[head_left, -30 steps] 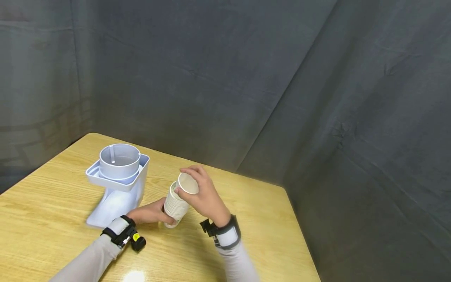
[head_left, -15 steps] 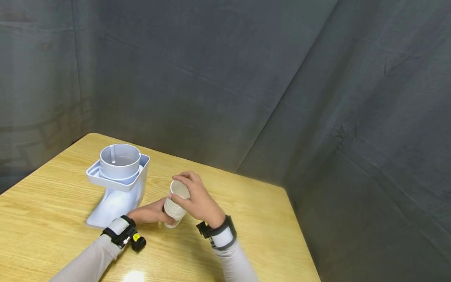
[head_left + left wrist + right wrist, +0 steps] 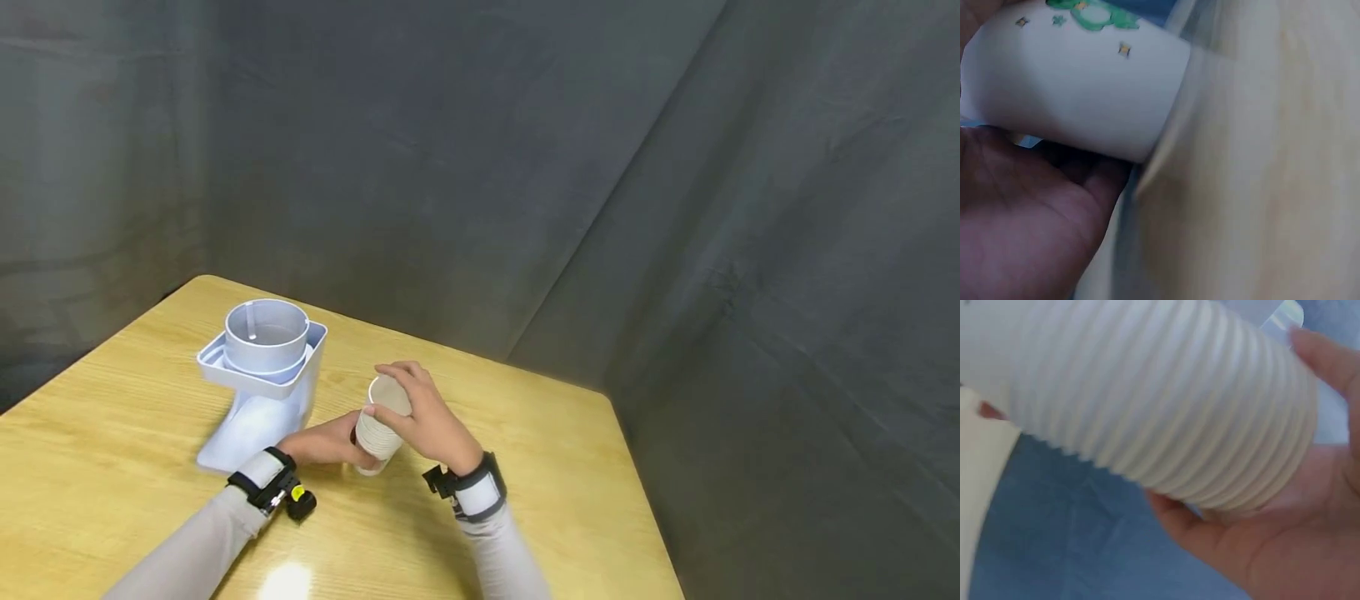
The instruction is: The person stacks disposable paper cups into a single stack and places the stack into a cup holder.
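A tilted stack of nested white paper cups (image 3: 379, 437) is between my two hands over the table. My left hand (image 3: 326, 440) grips the lower part of the stack. At the top end, my right hand (image 3: 433, 425) holds the rim with thumb and fingers on opposite sides. In the left wrist view, green figures and small stars decorate the bottom cup (image 3: 1079, 81), with the left hand (image 3: 1029, 219) beneath it. Close-set rims of the stack (image 3: 1172, 406) fill the right wrist view, where the right hand (image 3: 1285, 537) curls round one end.
Left of the hands stands a pale blue-white plastic device (image 3: 262, 417) with a round open bowl (image 3: 266, 350) on its tray-like top. The wooden table (image 3: 555, 467) ends at a dark grey curtain (image 3: 420, 167) behind and to the right.
A cup held apart by the right hand a second ago has moved down and left onto the stack. The left hand keeps its grip. The head view has shifted slightly.
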Tool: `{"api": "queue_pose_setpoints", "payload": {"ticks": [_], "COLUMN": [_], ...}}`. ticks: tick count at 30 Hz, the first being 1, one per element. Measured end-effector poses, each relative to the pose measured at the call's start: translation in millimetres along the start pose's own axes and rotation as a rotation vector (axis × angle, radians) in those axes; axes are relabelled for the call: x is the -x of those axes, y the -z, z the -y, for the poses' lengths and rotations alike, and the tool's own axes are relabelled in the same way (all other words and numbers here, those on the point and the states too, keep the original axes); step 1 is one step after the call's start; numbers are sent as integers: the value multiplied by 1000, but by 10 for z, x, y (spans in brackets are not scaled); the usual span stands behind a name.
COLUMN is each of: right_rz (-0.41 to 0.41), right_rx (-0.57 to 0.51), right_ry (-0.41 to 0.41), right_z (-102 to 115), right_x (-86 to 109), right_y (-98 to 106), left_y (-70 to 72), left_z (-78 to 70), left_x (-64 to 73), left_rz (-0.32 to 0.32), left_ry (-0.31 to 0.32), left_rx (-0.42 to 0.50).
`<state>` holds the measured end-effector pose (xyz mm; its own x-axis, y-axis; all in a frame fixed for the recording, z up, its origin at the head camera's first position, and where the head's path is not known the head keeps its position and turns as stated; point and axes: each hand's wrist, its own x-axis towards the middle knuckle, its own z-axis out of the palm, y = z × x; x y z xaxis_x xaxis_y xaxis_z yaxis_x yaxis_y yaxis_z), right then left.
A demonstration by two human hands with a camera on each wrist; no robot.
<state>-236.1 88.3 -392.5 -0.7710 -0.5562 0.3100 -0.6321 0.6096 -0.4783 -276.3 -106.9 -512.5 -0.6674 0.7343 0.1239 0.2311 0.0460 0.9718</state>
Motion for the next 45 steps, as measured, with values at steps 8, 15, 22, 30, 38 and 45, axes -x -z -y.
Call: {"api": "queue_pose_setpoints", "payload": {"ticks": [8, 15, 22, 30, 38, 45], "right_rz": [-242, -424, -577, -629, -667, -608], "right_rx": [-341, -475, -518, -533, -612, -641], "right_ry": [-137, -168, -201, -177, 36, 144], "right_z": [-262, -252, -69, 329, 828, 1233], "right_x": [80, 144, 45, -359, -770, -1097], "right_y": [-174, -676, -876, -538, 81, 295], "left_y": [-38, -420, -530, -177, 228, 582], "left_z": [-226, -509, -592, -1176, -2060, -2597], "left_x": [133, 80, 2, 75, 102, 315], "left_rz": [-145, -559, -820, -822, -837, -831], "left_ry": [-96, -132, -56, -78, -202, -184], "left_rx": [1, -25, -139, -176, -286, -340]}}
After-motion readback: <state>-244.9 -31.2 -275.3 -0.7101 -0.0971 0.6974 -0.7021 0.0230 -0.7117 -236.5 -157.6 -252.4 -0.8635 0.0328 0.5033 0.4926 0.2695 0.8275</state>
